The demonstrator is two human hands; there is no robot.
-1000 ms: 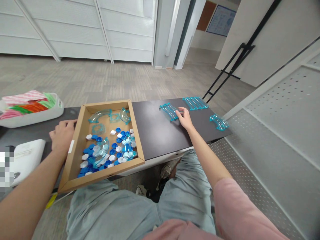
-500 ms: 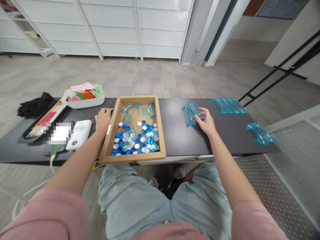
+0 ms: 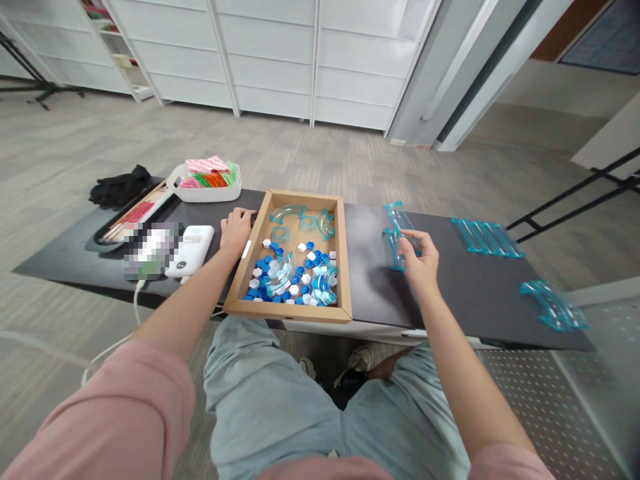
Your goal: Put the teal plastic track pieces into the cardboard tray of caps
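Note:
My right hand (image 3: 420, 259) is closed, thumb and fingers pinching a clear curved track piece (image 3: 394, 249) with turquoise ends, over the dark table. Just beyond it lies another clear track piece (image 3: 400, 217); whether the two touch I cannot tell. My left hand (image 3: 237, 229) rests with fingers stretched out on the table, against the left wall of a shallow cardboard tray (image 3: 345, 263). Inside the tray are several blue and white hexagonal pieces (image 3: 296, 280), plus clear curved pieces (image 3: 289, 212) towards the back and front.
Right of my hand, straight clear tubes (image 3: 487, 238) lie in a row, with curved clear pieces (image 3: 553, 305) near the table's right end. At left are a white basket (image 3: 207, 193), a black tray (image 3: 107, 241), a white device (image 3: 191, 251), a blurred-out device (image 3: 153, 252) and black cloth (image 3: 120, 187).
The view has turned, so the table appears tilted. Clear pieces that sat close together by my right hand now look more spread apart. My left hand stays beside the tray.

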